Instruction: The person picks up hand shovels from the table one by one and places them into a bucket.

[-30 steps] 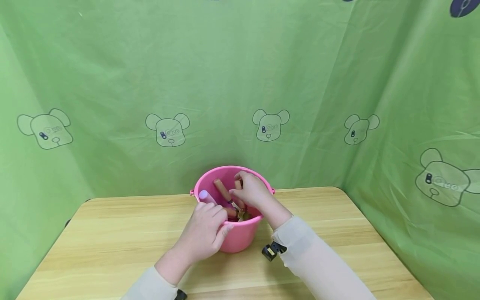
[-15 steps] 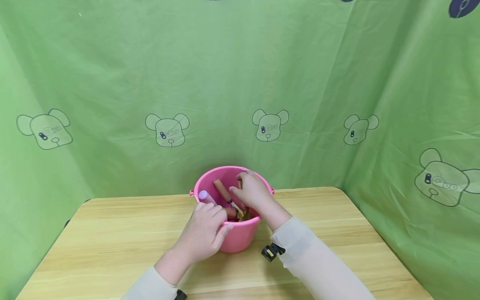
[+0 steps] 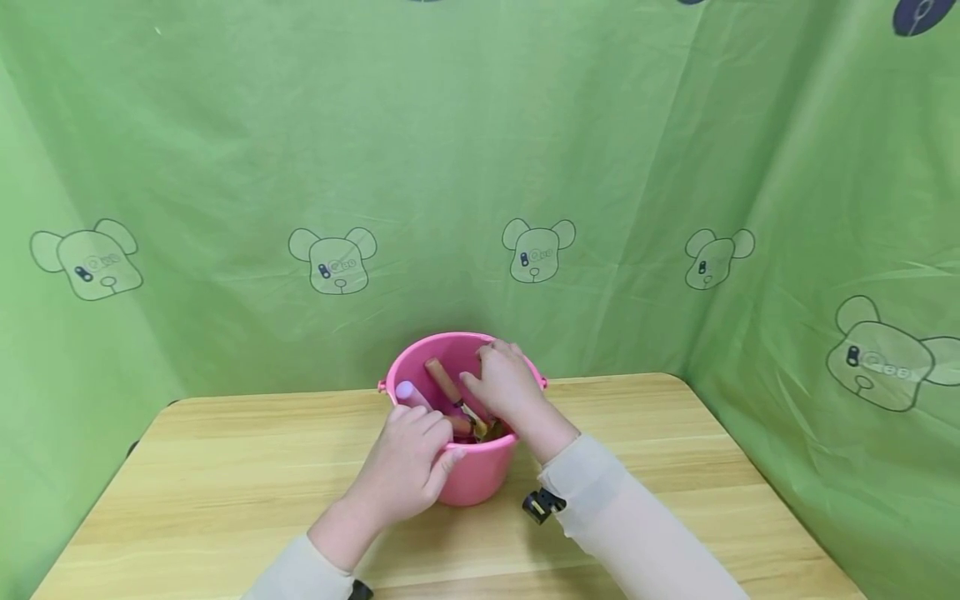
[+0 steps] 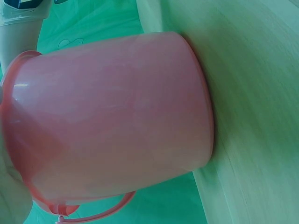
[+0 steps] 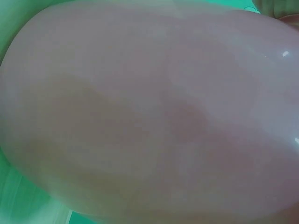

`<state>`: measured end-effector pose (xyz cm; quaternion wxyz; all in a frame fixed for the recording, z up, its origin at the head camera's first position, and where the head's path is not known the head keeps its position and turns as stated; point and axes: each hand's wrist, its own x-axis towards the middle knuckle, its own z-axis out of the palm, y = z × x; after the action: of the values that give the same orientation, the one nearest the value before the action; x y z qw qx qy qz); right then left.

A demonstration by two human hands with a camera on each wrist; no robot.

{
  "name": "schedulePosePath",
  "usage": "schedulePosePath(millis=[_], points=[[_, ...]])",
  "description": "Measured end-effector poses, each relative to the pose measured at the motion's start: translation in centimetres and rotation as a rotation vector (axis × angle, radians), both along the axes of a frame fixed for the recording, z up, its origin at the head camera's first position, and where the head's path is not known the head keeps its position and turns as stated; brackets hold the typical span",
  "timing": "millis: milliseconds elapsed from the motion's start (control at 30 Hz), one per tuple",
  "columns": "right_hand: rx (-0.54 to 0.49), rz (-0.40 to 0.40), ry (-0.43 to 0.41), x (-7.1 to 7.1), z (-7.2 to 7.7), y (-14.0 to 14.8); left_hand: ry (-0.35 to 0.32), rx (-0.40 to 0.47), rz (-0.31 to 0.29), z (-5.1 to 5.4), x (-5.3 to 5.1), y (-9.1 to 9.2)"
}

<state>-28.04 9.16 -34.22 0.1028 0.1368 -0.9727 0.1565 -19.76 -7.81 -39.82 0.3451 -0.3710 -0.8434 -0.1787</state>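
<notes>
A pink bucket (image 3: 472, 475) stands upright on the table, its handle hanging outside in the left wrist view. My left hand (image 3: 408, 454) grips the near left rim, fingers over the edge and thumb outside. My right hand (image 3: 510, 387) reaches into the bucket at the right, fingers bent downward; whatever lies under its fingertips is hidden. Inside leans a wooden-handled tool (image 3: 444, 382), its handle end up against the far wall. A second wooden handle (image 3: 460, 425) lies low beside my left fingers. At the left is a pale purple rod (image 3: 411, 395). The tools' working ends cannot be made out.
The wood-grain table (image 3: 247, 475) extends to both sides of the bucket. A green curtain (image 3: 442, 150) with bear-head outlines hangs behind and at the sides. The bucket's outer wall (image 5: 154, 112) fills most of the right wrist view.
A wooden handle seen between my right thumb and fingers has shifted right, out of sight behind the hand. My left hand still holds the rim; the bucket stays in place.
</notes>
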Motion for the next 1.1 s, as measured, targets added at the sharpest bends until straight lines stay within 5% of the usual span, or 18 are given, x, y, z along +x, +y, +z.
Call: schedulePosePath(millis=[567, 833, 1100], points=[[0.142, -0.018, 0.017, 0.47, 0.06, -0.16, 0.006, 0.012, -0.015, 0.09, 0.0, 0.04], [0.116, -0.026, 0.022, 0.39, 0.04, -0.19, -0.008, 0.001, -0.005, 0.17, 0.03, 0.04], [-0.017, -0.028, 0.094, 0.63, 0.33, -0.01, -0.01, -0.003, -0.005, 0.15, 0.0, 0.04]])
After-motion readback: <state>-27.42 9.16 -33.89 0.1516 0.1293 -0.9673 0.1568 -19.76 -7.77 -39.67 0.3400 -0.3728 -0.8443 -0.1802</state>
